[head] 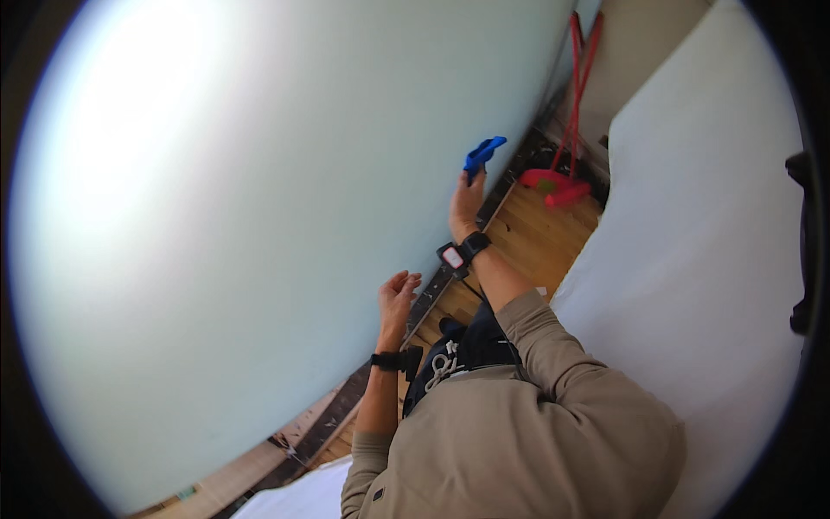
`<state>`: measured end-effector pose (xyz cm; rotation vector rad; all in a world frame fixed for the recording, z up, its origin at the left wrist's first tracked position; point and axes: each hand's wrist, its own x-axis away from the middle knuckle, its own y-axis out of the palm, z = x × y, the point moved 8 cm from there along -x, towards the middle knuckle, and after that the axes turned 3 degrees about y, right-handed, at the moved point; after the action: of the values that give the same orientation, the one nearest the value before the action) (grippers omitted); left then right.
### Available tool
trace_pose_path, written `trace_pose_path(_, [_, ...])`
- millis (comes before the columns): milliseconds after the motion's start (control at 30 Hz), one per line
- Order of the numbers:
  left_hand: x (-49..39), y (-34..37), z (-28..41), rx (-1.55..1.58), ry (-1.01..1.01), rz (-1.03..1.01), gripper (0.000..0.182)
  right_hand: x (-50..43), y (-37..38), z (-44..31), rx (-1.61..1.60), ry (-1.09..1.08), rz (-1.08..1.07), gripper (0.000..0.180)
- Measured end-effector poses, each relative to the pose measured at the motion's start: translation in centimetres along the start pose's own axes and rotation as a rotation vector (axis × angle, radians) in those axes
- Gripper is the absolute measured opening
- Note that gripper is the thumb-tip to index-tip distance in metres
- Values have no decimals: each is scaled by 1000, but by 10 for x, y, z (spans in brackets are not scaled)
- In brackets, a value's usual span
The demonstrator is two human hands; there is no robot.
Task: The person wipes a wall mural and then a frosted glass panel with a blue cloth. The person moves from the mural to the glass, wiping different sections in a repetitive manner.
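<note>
A blue plastic hand tool (483, 154) is gripped in my right hand (467, 202), close to the lower right edge of a large pale, smooth panel (272, 214). Its exact kind is hard to make out. My left hand (397, 297) is lower down by the same edge, its fingers loosely bent and nothing visible in them. Whether either hand touches the panel cannot be told. Dark straps circle both wrists; the right one carries a small device (452, 257) with a cable running from it.
Two red long-handled tools (574, 110) with wide red heads lean in the corner. A dark strip (425, 295) runs along the panel's foot beside the wooden floor (538, 224). On the right hangs a large white sheet (687, 246). More white material (298, 490) is at the bottom.
</note>
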<state>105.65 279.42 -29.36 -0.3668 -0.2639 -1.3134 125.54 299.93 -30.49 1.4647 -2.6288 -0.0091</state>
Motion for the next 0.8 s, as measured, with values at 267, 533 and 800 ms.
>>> trace_pose_path(267, [57, 19, 117, -173, 316, -22, 18, 90, -7, 28, 31, 115, -164, 55])
trace_pose_path(533, [101, 45, 229, -299, 748, -11, 16, 145, -26, -121, -29, -392, -272, 41])
trace_pose_path(800, [132, 43, 238, -379, 904, 74, 14, 41, -39, -192, -45, -628, 21, 40])
